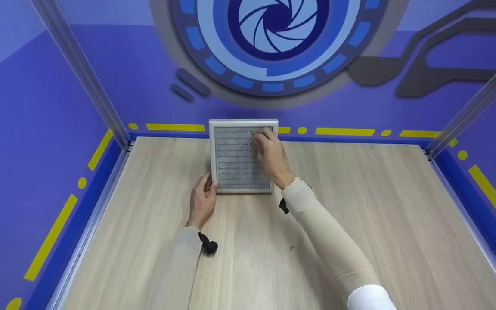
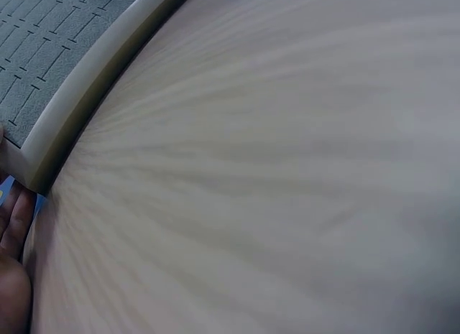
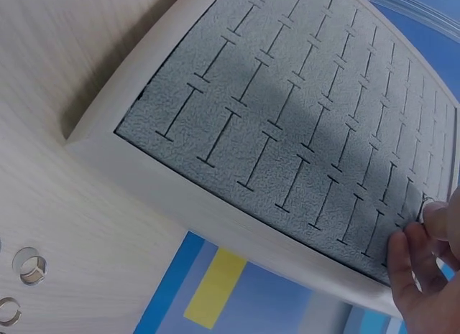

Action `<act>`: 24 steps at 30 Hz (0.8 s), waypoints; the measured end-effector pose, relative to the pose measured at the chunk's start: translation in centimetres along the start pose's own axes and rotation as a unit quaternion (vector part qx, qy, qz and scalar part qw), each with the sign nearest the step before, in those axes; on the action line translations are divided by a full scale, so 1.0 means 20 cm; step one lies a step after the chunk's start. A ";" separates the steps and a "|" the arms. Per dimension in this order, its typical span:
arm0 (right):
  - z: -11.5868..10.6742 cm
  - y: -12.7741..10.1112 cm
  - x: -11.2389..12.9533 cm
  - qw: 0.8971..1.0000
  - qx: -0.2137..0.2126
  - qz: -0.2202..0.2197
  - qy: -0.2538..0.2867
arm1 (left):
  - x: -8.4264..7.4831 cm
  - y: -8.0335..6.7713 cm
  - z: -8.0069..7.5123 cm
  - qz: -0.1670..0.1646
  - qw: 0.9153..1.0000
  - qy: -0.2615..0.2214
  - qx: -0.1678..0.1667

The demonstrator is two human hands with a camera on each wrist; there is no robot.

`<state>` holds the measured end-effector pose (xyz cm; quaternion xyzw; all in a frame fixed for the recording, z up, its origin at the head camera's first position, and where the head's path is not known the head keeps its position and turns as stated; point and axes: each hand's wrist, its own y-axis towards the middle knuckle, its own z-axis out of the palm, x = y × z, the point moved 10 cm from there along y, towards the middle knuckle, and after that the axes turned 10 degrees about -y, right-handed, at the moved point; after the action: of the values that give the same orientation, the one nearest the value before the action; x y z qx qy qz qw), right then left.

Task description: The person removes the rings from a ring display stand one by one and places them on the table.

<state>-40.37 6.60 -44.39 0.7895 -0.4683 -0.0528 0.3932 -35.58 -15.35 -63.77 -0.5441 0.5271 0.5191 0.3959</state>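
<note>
Pinching with the left hand point(image 1: 203, 199) at the near left corner of a square, pale-framed tray lined with grey slotted foam point(image 1: 212, 150), thumb over the frame and fingers curled along its outer edge. Judging by that clamp, pinning the tray flat on the light wood-grain table point(image 1: 360, 215) so that it cannot slide while being worked on from the other side.

Reaching past that grip and across the foam with the right hand point(image 1: 271, 157), wrist hovering over the near right part of the tray and bunched fingertips point(image 3: 435, 215) touching down on one of the slots near the far right corner. Impossible to tell from the wrist view whether pinching something small there or only pressing on the foam, though something pale is showing at one fingertip. Probably holding the hand arched like this to leave the other rows untouched.

Lying on the bare wood off to one side of the tray, well apart from the right fingertips, two small metal rings point(image 3: 29, 266), showing only in the right wrist view.

Standing beyond both grips, just behind the tray's far edge, a violet-blue wall with yellow dashes and a round shutter-like emblem point(image 1: 274, 26).
</note>
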 end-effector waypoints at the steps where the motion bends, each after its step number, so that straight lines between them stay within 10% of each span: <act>1: 0.00 0.00 0.00 1.000 0.001 -0.001 0.000 | 0.00 0.00 0.00 -0.001 1.000 0.001 0.000; 24: -0.11 -0.03 0.00 0.999 -0.018 -0.013 0.029 | 0.00 0.00 -0.01 0.003 1.000 0.004 -0.006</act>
<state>-38.87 7.99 -43.26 0.7894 -0.4455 -0.0436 0.4200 -35.60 -15.60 -63.71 -0.5469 0.5276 0.5209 0.3888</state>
